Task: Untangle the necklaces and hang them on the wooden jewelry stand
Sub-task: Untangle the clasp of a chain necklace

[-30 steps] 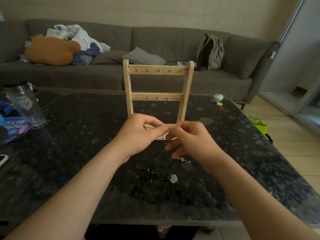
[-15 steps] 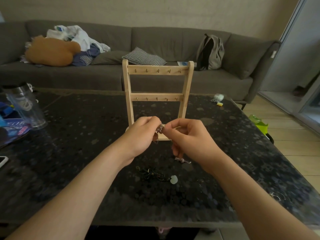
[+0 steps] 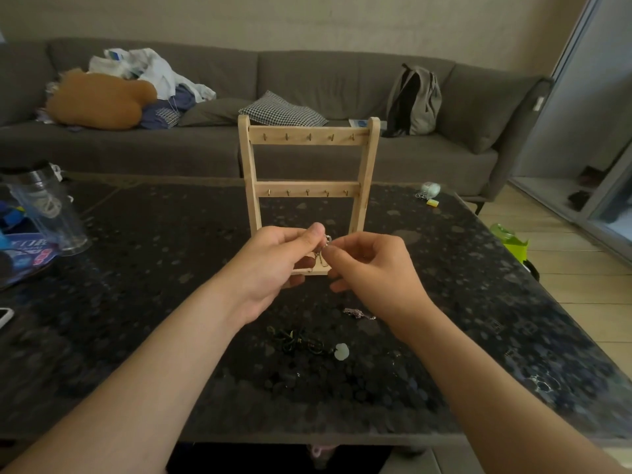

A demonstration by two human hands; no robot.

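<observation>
The left hand [image 3: 273,265] and right hand [image 3: 372,268] both pinch a thin silver chain [image 3: 324,246] with their fingers, holding it up in front of the foot of the stand [image 3: 367,165]. A second ago the fingertips hid it. Now a small ring shows at the top and a short length dangles between the hands, so this chain looks nearly worked loose. The stand's hooks are bare, so nothing is hung yet. A black cord necklace [image 3: 297,340] and a small silver piece [image 3: 355,313] lie on the counter [image 3: 154,268] below the wrists.
</observation>
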